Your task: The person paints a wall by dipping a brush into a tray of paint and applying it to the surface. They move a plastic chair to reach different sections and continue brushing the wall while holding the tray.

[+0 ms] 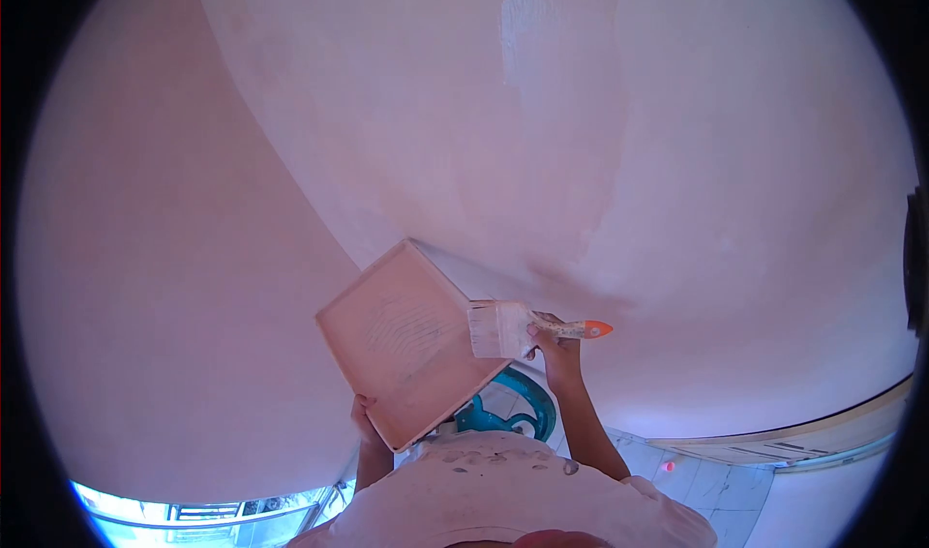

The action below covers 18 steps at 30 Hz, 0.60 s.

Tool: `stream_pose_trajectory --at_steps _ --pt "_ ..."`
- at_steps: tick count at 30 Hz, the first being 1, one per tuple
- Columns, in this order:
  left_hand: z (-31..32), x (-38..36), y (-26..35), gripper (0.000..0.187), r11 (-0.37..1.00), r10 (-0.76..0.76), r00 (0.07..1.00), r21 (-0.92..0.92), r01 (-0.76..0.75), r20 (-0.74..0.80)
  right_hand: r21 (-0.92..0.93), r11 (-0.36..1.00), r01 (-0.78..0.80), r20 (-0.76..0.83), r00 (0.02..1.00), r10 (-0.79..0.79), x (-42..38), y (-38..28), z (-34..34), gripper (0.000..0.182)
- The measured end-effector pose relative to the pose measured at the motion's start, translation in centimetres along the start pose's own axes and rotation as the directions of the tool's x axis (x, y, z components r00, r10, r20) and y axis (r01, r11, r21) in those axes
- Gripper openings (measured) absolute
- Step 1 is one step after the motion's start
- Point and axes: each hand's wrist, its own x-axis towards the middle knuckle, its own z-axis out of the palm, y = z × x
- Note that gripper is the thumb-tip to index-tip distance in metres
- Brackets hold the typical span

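My left hand (364, 416) grips the lower left edge of a shallow paint tray (411, 379), tilted so its inside faces me. Streaky brush marks run across the tray's middle. In my right hand (554, 345) is a wide paintbrush (498, 329), held by its ferrule end, with the orange-tipped handle pointing right. Its pale, paint-coated bristles overlap the tray's right edge in this view. Part of the left hand's fingers is hidden behind the tray.
A pale wall (735, 209) with a wet-looking white patch (525, 35) rises ahead, meeting another wall (145, 258) at a corner on the left. Below the tray stands a teal plastic stool or chair (532, 390) on a tiled floor (716, 480). Bright window (213, 519) at lower left.
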Motion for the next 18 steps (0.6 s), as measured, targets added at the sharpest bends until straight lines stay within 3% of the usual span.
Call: stream_pose_trajectory --at_steps 11,13,16,18 --pt "2.8 -1.2 1.0 0.056 0.995 0.006 0.998 0.097 0.0 -0.058 0.009 1.0 -0.011 -0.035 0.999 0.011 -0.3 0.0 0.4 0.031" --pt "3.3 -1.2 1.1 0.062 0.998 -0.013 0.999 0.054 0.011 0.03 0.038 0.999 0.0 -0.034 0.999 0.001 0.0 -0.7 0.3 0.031" --pt "4.2 -2.1 1.4 0.061 0.995 -0.014 0.999 0.103 0.017 -0.032 -0.11 0.992 -0.067 0.035 0.997 0.072 0.1 -1.3 -0.7 0.03" --pt "2.6 -1.1 0.5 0.061 0.998 -0.009 1.0 0.067 0.011 -0.03 0.187 0.982 0.004 0.012 1.0 -0.006 0.8 0.5 -0.9 0.031"
